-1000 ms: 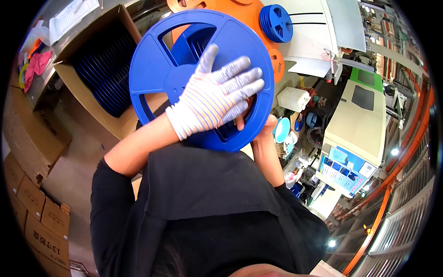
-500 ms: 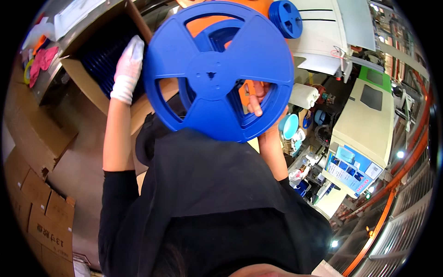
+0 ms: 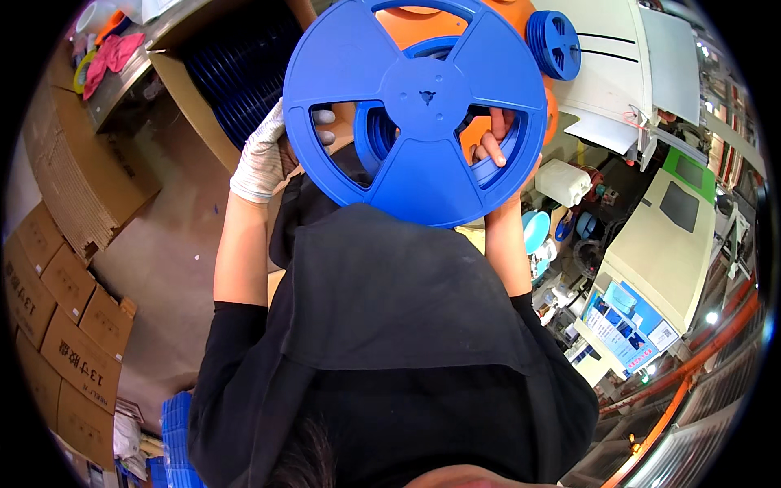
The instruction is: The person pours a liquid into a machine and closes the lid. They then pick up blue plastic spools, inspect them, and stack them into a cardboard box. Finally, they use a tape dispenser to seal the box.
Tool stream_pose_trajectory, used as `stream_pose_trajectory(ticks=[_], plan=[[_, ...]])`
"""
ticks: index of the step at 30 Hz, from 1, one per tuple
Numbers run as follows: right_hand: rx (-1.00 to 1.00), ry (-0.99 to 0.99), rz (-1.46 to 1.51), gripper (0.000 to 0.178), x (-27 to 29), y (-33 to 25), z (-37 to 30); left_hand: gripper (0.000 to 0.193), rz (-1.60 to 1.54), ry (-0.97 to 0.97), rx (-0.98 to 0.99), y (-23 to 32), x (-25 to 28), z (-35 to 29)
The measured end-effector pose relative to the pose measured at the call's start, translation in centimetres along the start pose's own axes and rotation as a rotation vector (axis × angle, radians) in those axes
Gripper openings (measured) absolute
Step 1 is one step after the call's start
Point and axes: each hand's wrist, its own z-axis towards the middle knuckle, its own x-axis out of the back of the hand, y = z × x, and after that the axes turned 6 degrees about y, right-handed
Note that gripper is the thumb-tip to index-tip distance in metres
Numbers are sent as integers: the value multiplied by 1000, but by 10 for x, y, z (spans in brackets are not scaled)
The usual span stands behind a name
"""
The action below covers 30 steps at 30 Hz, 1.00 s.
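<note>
A large blue plastic reel (image 3: 443, 175) with wide cut-out windows is held up in front of my chest. My left hand (image 3: 262, 156), in a whitish glove, grips its left rim, fingertips poking through the left window. On the far side, my right hand (image 3: 493, 145) holds the right rim; its bare fingers curl through the right window. More blue reel shapes (image 3: 376, 134) show through the windows, behind the front face. Left of the reel, a cardboard box (image 3: 189, 102) holds several dark blue reels (image 3: 244, 77) standing in a row.
Small blue reels (image 3: 555, 45) sit on a rod at the upper right, near an orange surface (image 3: 521, 15). A beige and green machine (image 3: 655, 236) stands to the right. Cardboard cartons (image 3: 81, 358) are stacked at lower left. Pink cloth (image 3: 112, 61) lies on a bench at upper left.
My left hand has come from beside the box onto the reel's left rim, its fingers now through the window. My right hand keeps its hold. The whole view has shifted somewhat.
</note>
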Motion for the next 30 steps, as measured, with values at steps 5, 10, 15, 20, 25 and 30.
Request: stream_pose_trajectory(ticks=[5, 10, 15, 20, 25, 30], plan=[[17, -30, 4, 79, -2, 2, 6, 56, 25, -9, -10, 8, -2, -9], [-20, -20, 69, 79, 2, -1, -1, 56, 64, -34, -18, 13, -5, -12], [8, 33, 34, 77, -2, -4, -14, 65, 92, -70, -18, 13, -9, -9], [38, 109, 13, 77, -5, -17, -31, 71, 80, -124, 32, 2, -17, 4], [78, 45, 38, 72, -3, -26, -49, 75, 21, -208, 56, -12, -28, 19], [82, 209, 8, 76, 15, -37, -79, 77, 30, -259, 126, -20, -32, 33]])
